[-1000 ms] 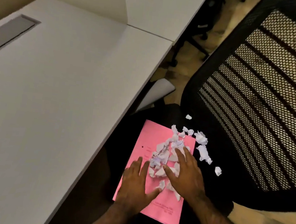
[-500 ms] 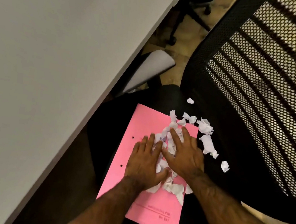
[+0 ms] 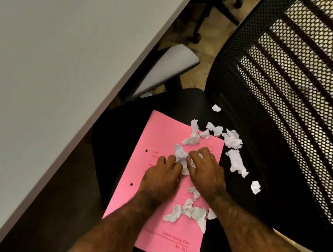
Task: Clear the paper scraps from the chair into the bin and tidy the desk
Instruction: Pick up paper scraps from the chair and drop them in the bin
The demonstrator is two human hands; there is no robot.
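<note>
A pink file folder (image 3: 159,137) lies on the black chair seat (image 3: 119,124). Crumpled white paper scraps are scattered over it and beside it. My left hand (image 3: 162,178) and my right hand (image 3: 208,173) rest on the folder with fingers curled inward, pinching a bunch of scraps (image 3: 180,155) between them. More scraps lie at the folder's far edge (image 3: 193,138), on the seat to the right (image 3: 236,161), and near my wrists (image 3: 192,211). No bin is in view.
The grey desk top (image 3: 52,68) fills the left, its edge running diagonally beside the chair. The chair's mesh backrest (image 3: 291,100) stands on the right. A grey armrest (image 3: 169,67) sits under the desk edge. Another chair's wheeled base (image 3: 210,9) is on the floor beyond.
Both hands went from flat and spread over the scraps to curled together, gathering a bunch between the fingertips. The view has tilted down and closer to the seat.
</note>
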